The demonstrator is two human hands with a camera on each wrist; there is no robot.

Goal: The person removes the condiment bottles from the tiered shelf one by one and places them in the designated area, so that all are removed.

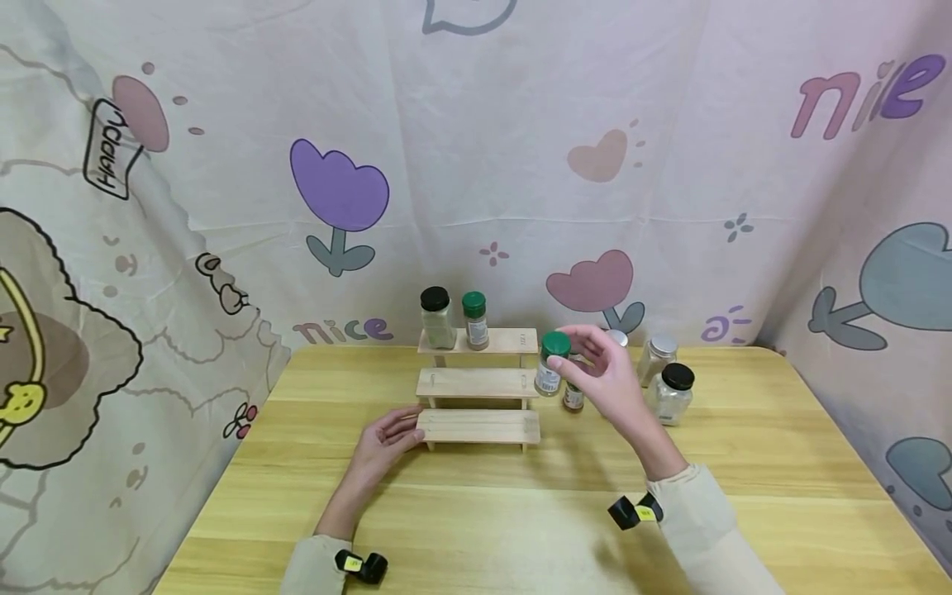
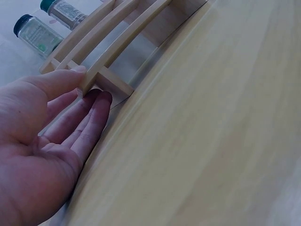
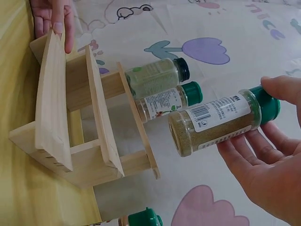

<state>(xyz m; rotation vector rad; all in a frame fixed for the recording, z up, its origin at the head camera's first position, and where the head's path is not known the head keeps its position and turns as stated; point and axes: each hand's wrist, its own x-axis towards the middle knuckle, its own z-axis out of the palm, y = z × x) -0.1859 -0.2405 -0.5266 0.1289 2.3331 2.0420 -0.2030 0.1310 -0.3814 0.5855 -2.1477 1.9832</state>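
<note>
A three-tier wooden rack (image 1: pixel 476 382) stands on the table. My left hand (image 1: pixel 383 442) grips the left end of its lowest step, thumb on top and fingers beneath the board in the left wrist view. My right hand (image 1: pixel 613 384) holds a green-capped spice jar (image 3: pixel 216 120) by its cap, between thumb and fingers. The jar has a white label and brownish powder inside, and is held up at the rack's right side. On the top step, a black-capped jar (image 1: pixel 439 326) stands at the left, with a smaller green-capped jar (image 1: pixel 476 330) beside it.
Right of the rack, a small jar (image 1: pixel 573 398) stands partly behind the held one. Farther right are a silver-lidded jar (image 1: pixel 656 359) and a black-lidded jar (image 1: pixel 671 401). Another silver lid (image 1: pixel 617 337) shows behind my right hand. A printed cloth (image 1: pixel 476 165) hangs behind the table.
</note>
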